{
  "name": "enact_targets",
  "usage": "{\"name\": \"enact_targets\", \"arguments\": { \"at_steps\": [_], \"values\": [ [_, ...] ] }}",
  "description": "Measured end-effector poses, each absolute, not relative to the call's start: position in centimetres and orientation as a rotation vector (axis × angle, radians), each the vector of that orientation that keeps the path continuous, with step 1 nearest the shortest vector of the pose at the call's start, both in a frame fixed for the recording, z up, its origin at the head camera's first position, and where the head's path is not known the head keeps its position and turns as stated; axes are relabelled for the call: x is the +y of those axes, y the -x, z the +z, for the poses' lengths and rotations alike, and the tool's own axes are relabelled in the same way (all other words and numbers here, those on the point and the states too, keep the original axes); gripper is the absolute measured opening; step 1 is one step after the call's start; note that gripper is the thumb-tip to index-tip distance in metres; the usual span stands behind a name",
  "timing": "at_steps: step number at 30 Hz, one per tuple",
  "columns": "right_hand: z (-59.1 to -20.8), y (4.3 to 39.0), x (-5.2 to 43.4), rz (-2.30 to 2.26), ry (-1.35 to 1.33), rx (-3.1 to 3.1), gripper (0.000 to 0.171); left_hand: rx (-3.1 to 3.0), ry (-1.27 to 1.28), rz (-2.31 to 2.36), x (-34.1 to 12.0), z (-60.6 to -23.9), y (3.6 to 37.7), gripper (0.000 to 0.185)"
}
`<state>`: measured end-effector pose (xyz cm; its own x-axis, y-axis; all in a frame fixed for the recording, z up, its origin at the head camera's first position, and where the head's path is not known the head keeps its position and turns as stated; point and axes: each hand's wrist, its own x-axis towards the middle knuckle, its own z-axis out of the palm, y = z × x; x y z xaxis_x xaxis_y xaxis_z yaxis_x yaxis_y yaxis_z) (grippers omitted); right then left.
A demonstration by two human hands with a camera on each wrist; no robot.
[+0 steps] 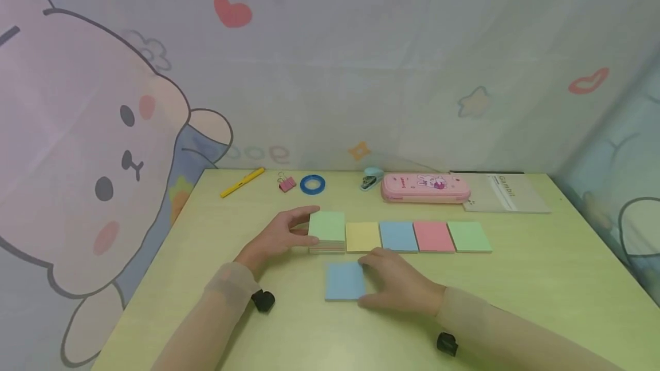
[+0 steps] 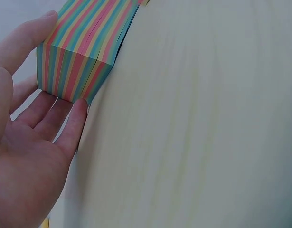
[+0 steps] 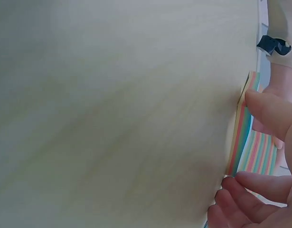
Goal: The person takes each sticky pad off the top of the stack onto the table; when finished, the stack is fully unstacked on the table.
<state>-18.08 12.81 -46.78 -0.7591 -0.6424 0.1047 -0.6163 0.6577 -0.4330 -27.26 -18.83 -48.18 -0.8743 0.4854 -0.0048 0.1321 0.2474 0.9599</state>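
Observation:
A tall stack of sticky notes (image 1: 327, 227), green on top, stands at the left end of a row of pads. My left hand (image 1: 282, 236) grips it from the left, thumb along the near side and fingers at the far side. Its striped pink, yellow and blue edges (image 2: 77, 71) show in the left wrist view. In front of the row, my right hand (image 1: 401, 284) holds a thinner sticky note pad (image 1: 344, 281) with a blue top by its right side. In the right wrist view, thumb and fingertips pinch opposite edges of this multicoloured pad (image 3: 241, 133).
Yellow (image 1: 363, 237), blue (image 1: 399, 237), pink (image 1: 433, 237) and green (image 1: 469, 237) pads continue the row rightward. Behind lie a yellow pen (image 1: 242, 182), pink binder clip (image 1: 287, 184), blue tape roll (image 1: 312, 192), stapler (image 1: 372, 178), pink pencil case (image 1: 425, 194) and notebook (image 1: 526, 199).

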Motion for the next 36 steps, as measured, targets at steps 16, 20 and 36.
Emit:
{"name": "enact_targets", "arguments": {
  "at_steps": [16, 20, 36],
  "values": [
    [-47.0, 19.4, 9.8, -0.791, 1.015, 2.761, 0.073, 2.161, -0.598, 1.726, -18.9, -48.1, 27.3, 0.077],
    [-47.0, 19.5, 9.6, -0.791, 1.017, 2.757, 0.072, 2.166, -0.605, 1.721, -18.9, -48.1, 27.2, 0.077],
    [-46.4, 19.5, 10.1, -0.83, 0.924, 2.72, 0.074, 2.191, -0.596, 1.705, -18.9, -48.1, 27.1, 0.078]
  ]
}}
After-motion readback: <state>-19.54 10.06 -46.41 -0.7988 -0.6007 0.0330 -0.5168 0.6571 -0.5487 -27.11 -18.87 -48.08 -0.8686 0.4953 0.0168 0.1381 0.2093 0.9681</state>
